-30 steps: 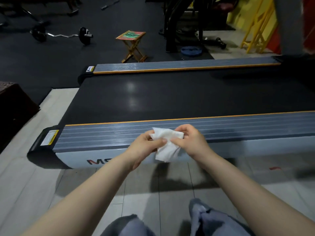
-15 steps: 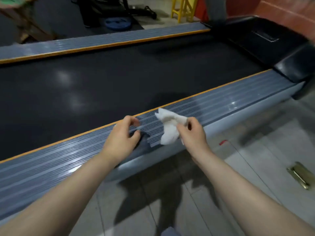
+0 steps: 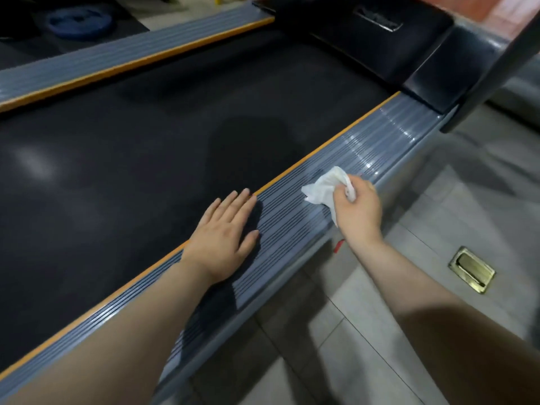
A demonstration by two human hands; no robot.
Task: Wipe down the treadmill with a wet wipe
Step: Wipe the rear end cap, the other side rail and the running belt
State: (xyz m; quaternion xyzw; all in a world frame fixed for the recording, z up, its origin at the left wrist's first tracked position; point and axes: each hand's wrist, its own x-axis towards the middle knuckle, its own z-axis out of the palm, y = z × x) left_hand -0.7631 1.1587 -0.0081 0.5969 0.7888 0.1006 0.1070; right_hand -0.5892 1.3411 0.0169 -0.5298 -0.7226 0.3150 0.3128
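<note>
Now right hand (image 3: 358,210) fingers grip wet wipe (image 3: 327,187) on the treadmill (image 3: 292,211) side rail; left hand (image 3: 225,236) lies flat.

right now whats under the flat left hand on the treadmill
The left hand lies flat on the grey ribbed side rail, fingertips reaching the orange trim strip beside the black running belt. The rail surface directly beneath the palm is covered, so its condition cannot be seen.

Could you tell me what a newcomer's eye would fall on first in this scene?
Most likely the white wet wipe, bunched in the right hand on the grey ribbed side rail of the treadmill. Next, the left hand lying flat across the rail's orange edge, and the wide black belt behind it.
</note>
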